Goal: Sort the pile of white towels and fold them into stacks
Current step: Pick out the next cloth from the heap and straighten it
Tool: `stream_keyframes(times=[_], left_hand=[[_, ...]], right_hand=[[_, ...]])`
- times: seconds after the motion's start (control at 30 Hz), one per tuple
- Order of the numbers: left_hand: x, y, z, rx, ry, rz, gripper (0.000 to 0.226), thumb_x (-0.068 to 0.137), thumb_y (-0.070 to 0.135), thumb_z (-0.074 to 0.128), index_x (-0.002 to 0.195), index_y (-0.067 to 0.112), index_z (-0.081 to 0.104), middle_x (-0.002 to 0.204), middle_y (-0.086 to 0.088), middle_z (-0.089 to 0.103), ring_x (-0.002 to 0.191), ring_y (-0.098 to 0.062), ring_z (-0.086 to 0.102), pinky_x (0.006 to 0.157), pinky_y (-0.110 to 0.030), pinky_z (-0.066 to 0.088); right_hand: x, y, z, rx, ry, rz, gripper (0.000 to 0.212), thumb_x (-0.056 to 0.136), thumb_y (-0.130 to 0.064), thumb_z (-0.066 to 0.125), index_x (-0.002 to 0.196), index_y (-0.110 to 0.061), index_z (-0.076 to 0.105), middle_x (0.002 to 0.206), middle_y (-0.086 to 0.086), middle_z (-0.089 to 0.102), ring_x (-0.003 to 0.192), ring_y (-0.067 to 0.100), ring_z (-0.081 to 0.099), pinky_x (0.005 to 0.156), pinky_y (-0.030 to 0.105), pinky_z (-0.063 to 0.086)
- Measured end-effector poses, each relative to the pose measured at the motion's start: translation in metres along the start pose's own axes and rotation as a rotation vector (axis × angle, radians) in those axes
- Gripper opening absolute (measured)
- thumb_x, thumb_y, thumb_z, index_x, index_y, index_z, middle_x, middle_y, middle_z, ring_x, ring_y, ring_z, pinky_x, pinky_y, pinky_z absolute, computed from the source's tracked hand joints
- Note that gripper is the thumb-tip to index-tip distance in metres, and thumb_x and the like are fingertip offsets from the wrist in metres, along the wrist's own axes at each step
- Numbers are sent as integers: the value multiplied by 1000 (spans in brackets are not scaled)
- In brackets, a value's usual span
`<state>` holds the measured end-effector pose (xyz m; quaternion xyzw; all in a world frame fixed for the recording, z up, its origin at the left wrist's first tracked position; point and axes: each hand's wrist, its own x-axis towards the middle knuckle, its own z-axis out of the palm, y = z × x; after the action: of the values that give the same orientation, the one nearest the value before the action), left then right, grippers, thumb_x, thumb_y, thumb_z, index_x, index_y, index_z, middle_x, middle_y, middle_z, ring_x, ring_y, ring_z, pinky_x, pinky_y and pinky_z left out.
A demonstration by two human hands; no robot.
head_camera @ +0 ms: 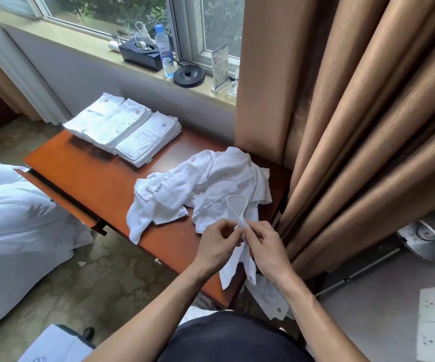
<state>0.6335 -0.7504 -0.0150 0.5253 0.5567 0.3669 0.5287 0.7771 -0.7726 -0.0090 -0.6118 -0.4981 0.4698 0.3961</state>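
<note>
On the worktop [93, 178], the stacks [125, 129] sit at its far end and the pile [206, 184] nearer me. My towel [233, 270] hangs over its near edge, pinched at the top by my left hand [216, 246] and right hand [266, 246]. I should find both corners and shake it flat before folding.

The fingers of the left hand [216, 246] and right hand [267, 249] hide the top of the hanging white terry towel [233, 267]. A pale loop [237, 207] just above them is blurred; whether it is cloth cannot be told. The tan pleated curtain [341, 126] covers the right end of the orange-brown wooden table [93, 178]. Print on the clear acrylic sign stand [220, 66] is too small to read. The white-sheeted bed [15, 218] runs off the left edge.
</note>
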Motion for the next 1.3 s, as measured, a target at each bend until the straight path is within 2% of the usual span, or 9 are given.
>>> stream_keyframes(times=[0.2, 0.43, 0.57, 0.73, 0.87, 0.93, 1.0, 1.17, 1.3], left_hand=[[-3, 7, -2, -56, -44, -36, 15, 97, 12, 66, 104, 14, 78, 90, -1, 79, 87, -16, 75, 82, -26, 59], [1, 14, -8, 51, -47, 0, 7, 93, 23, 74, 98, 18, 76, 92, 8, 77, 88, -5, 72, 78, -16, 52], [3, 15, -8, 103, -59, 32, 13, 95, 26, 72, 101, 15, 73, 94, 2, 75, 88, -12, 71, 84, -29, 57], [4, 16, -12, 190, -82, 97, 14, 100, 27, 66, 106, 16, 73, 99, 4, 73, 90, -13, 67, 84, -32, 56], [7, 18, -22, 318, -140, 179, 18, 102, 27, 63, 114, 17, 71, 105, 6, 68, 94, -12, 63, 84, -28, 52], [9, 21, -26, 377, -157, 222, 16, 103, 29, 61, 113, 19, 69, 105, 11, 66, 91, -7, 61, 83, -26, 49], [11, 26, -28, 421, -154, 265, 12, 104, 29, 57, 111, 24, 65, 104, 15, 62, 89, -7, 59, 82, -26, 47], [16, 27, -40, 456, -28, 233, 9, 101, 37, 53, 107, 39, 60, 93, 33, 60, 78, 4, 55, 77, -31, 45], [18, 26, -45, 340, -6, 193, 10, 103, 32, 50, 102, 39, 58, 65, 19, 63, 55, -4, 60, 60, -24, 46]], right_hand=[[-1, 0, -6, 247, 107, -5, 12, 96, -17, 74, 105, -22, 81, 104, 7, 76, 94, 16, 75, 83, 25, 59], [0, 0, -3, 260, 94, 7, 20, 99, -4, 66, 102, -19, 78, 95, 6, 79, 96, 25, 75, 92, 38, 60], [0, -3, -4, 264, 137, -11, 4, 90, -8, 79, 92, -9, 76, 96, 10, 76, 94, 25, 74, 89, 38, 59], [8, 1, -6, 243, 124, -30, 11, 87, -10, 82, 90, -8, 72, 91, 8, 75, 91, 22, 73, 87, 39, 58], [10, 9, -7, 227, 101, -73, 39, 84, -10, 85, 114, -23, 65, 87, -4, 70, 85, 12, 68, 85, 29, 54], [14, 12, -8, 171, 74, -121, 53, 83, -18, 86, 126, -39, 63, 92, -10, 65, 89, 9, 66, 86, 20, 52], [19, 17, -11, -48, 135, -199, 51, 81, -30, 87, 121, -51, 63, 103, -22, 51, 102, 2, 56, 91, 14, 46], [26, 26, -21, -478, 359, -321, 25, 81, -31, 88, 97, -24, 70, 109, -13, 35, 109, 8, 34, 97, 25, 34], [29, 29, -35, -456, 322, -338, 20, 85, -30, 84, 89, -20, 67, 117, -14, 46, 111, 7, 43, 97, 23, 36]])
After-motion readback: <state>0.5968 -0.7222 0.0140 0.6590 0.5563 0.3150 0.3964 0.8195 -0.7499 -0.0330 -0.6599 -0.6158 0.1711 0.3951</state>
